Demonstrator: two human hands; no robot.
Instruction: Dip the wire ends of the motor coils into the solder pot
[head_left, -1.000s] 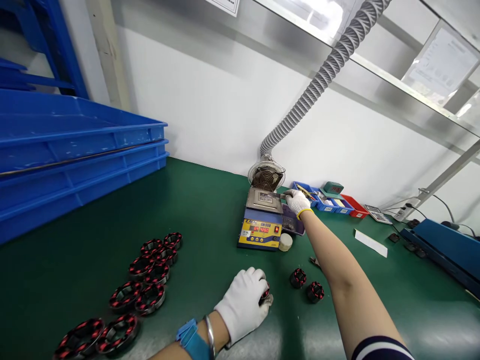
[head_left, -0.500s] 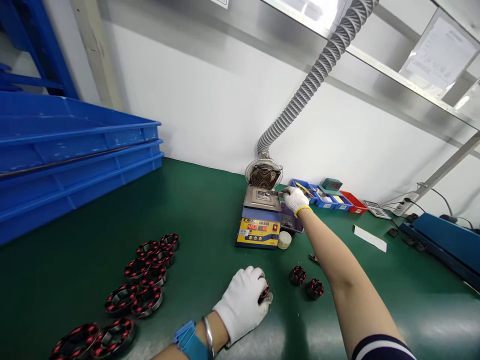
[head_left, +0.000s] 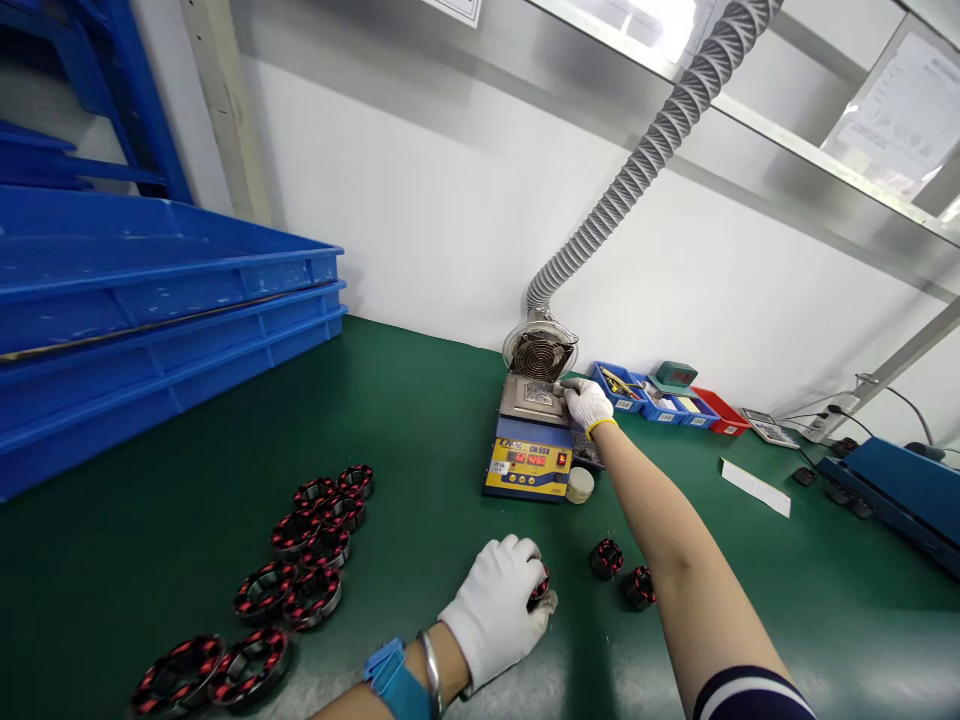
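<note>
My left hand, in a white glove, is closed over a small black-and-red wound coil resting on the green bench. My right hand, also gloved, is stretched far forward and grips a thin metal tool whose tip lies over the tray of the blue-and-yellow solder pot. Two more small coils stand on the bench beside my right forearm.
Several larger black-and-red wound rings lie at the left front. Stacked blue trays fill the left side. A grey fume hose ends at a round grille behind the pot. Small blue and red bins, a white strip and a blue machine sit to the right.
My right hand has shifted slightly left over the solder pot tray with the tool. My left hand stays on the small coil. The camera has swung a little.
</note>
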